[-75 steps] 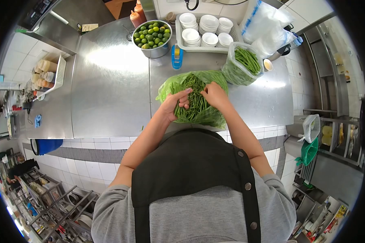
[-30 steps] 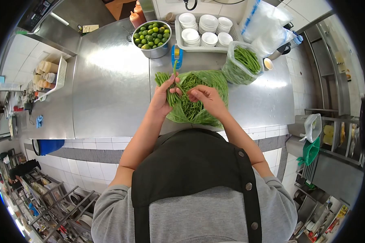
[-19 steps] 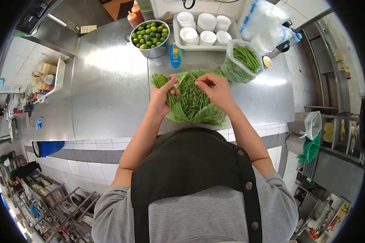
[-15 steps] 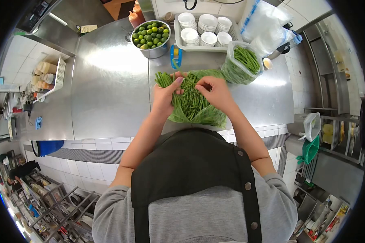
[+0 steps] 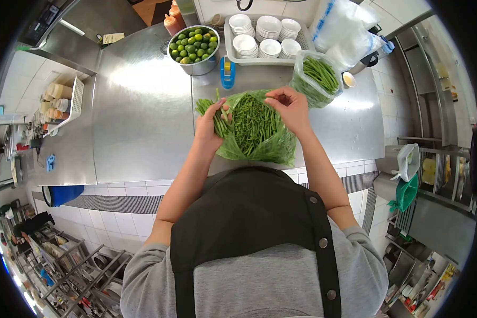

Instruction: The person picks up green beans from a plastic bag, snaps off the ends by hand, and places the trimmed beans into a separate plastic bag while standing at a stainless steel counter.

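Note:
My left hand point(image 5: 209, 127) is wrapped round a bunch of long green beans point(image 5: 222, 125), one of which sticks up above the thumb. My right hand point(image 5: 290, 107) is pinched at the upper right edge of an open clear bag point(image 5: 282, 151); anything between its fingertips is too small to make out. Many short cut green bean pieces point(image 5: 252, 124) fill the bag, which lies on the steel counter point(image 5: 143, 116) between my hands.
Behind the hands stand a bowl of green limes point(image 5: 196, 66), a blue tape dispenser point(image 5: 228, 77) and a tray point(image 5: 265, 62) of stacked white dishes. A second bag of long beans point(image 5: 320, 75) sits at the right, near white plastic bags point(image 5: 344, 32).
My hands have moved apart: the left one slightly left with the bunch, the right one right and up. More of the cut pieces in the bag now shows.

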Demonstrator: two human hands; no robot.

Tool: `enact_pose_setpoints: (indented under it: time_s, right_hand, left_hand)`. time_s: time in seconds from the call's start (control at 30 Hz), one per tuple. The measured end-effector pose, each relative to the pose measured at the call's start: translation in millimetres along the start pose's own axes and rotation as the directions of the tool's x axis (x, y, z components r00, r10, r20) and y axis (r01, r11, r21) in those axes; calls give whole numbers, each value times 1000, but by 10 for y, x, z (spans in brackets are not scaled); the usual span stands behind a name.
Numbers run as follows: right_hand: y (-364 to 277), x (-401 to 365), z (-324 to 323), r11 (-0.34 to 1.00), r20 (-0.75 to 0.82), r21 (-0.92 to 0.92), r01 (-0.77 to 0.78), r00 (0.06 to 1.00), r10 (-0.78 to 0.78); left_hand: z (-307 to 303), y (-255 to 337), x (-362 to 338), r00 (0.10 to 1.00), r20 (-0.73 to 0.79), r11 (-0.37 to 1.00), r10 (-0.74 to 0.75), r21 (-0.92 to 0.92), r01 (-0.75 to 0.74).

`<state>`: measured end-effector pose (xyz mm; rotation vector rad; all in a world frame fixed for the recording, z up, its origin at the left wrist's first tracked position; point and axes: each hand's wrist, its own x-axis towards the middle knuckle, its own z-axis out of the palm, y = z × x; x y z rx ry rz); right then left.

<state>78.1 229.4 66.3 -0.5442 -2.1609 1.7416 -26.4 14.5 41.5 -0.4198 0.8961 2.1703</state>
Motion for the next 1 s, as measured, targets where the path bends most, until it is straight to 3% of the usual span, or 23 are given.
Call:
enact_pose_setpoints:
  time_s: [0.07, 0.17, 0.27, 0.37, 0.57, 0.67, 0.83, 0.97, 1.0]
  right_hand:
    - [90, 41, -97, 983, 40, -180, 42, 999, -35]
    - [242, 82, -132, 984, 262, -119, -136, 951, 163]
    - [559, 113, -32, 989, 230, -35, -146, 962, 150]
    - [806, 156, -19, 824, 160, -567, 14, 983, 93]
    - [804, 264, 246, 555, 142, -832, 6, 969, 202]
    - [923, 337, 330, 583, 61, -811, -48, 984, 166]
    - [803, 383, 141, 911, 157, -409, -54, 979, 128]
    - [390, 284, 32, 987, 256, -103, -122, 956, 145]
    - [390, 284, 22, 987, 253, -103, -122, 957, 145]
  left_hand:
    - [-16, -18, -1, 998, 22, 999, -51, -8, 51]
    - [22, -51, -33, 995, 27, 995, -100, 20, 100]
    - [115, -88, -109, 993, 46, 991, -111, 81, 107]
    - [54, -153, -84, 986, 126, 990, -108, 102, 95]
    - [87, -183, -151, 971, 111, 968, -212, 163, 193]
    - [110, -216, -174, 974, 98, 967, -204, 178, 184]
    - [45, -217, -101, 983, 154, 964, -98, 261, 55]
    - [40, -171, 5, 981, 191, 788, 33, 599, -143]
    - [65, -177, 27, 976, 215, 740, 43, 649, -176]
